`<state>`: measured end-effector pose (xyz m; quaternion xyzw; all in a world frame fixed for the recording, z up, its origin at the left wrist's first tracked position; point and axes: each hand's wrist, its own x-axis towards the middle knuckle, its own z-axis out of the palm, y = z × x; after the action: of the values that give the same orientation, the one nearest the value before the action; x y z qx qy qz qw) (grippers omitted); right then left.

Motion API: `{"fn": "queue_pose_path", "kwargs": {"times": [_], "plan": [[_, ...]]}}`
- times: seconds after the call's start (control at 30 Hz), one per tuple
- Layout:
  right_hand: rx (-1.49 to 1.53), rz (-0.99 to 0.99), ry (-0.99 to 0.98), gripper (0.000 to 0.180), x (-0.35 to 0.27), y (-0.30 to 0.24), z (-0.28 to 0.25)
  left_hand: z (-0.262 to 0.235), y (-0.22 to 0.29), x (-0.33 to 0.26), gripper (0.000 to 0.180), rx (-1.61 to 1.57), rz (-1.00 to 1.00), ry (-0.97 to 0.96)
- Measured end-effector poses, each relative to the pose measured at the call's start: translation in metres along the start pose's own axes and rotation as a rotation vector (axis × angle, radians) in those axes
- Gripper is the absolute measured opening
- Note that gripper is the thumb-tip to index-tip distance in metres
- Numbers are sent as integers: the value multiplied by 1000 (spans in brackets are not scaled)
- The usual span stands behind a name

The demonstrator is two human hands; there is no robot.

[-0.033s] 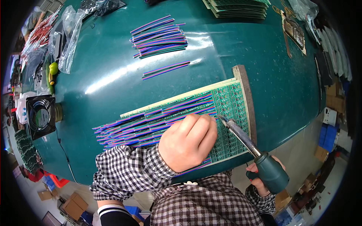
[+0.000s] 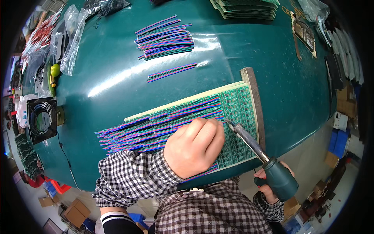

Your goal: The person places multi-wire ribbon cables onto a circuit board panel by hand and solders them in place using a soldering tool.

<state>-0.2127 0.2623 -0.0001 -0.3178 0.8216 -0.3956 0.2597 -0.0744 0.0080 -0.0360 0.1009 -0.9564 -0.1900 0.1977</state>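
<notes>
A panel of green circuit boards (image 2: 238, 146) lies tilted on the table, its pale edge on the far side. Rows of striped ribbon wires (image 2: 167, 117) in blue, red, green and black cover its left part. Over the middle of the panel rests my left hand (image 2: 194, 146), knuckles up and fingers curled closed; whatever they pinch is hidden. My right hand (image 2: 269, 191) grips a soldering iron (image 2: 279, 177) by its dark green handle, mostly behind it. The iron's tip is just right of my left fingers, close to the wire ends.
A brown bar (image 2: 253, 105) borders the panel's right end. Beyond lie a ribbon-wire pile (image 2: 165, 41) and a few separate wires (image 2: 171, 73). A stack of green boards (image 2: 245, 9) is at the far edge. On the left stand a black fan (image 2: 42, 120) and plastic bags (image 2: 72, 43).
</notes>
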Motion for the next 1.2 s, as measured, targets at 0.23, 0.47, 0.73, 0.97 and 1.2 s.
{"fn": "queue_pose_path", "kwargs": {"times": [0.23, 0.47, 0.73, 0.97, 1.2], "plan": [[150, -2, 13, 58, -2, 8, -2, 4, 2, -3, 36, 15, 0, 13], [574, 98, 116, 73, 1, 14, 6, 7, -2, 3, 38, 32, 13, 17], [1560, 51, 8, 53, 80, 59, -16, 16, -3, -13, 30, -36, -14, 101], [1690, -20, -93, 42, 117, 53, -11, 49, 6, -17, 24, 50, 53, 228], [1847, -31, -211, 42, 127, 63, -17, 54, 6, -12, 20, 20, 21, 201]]}}
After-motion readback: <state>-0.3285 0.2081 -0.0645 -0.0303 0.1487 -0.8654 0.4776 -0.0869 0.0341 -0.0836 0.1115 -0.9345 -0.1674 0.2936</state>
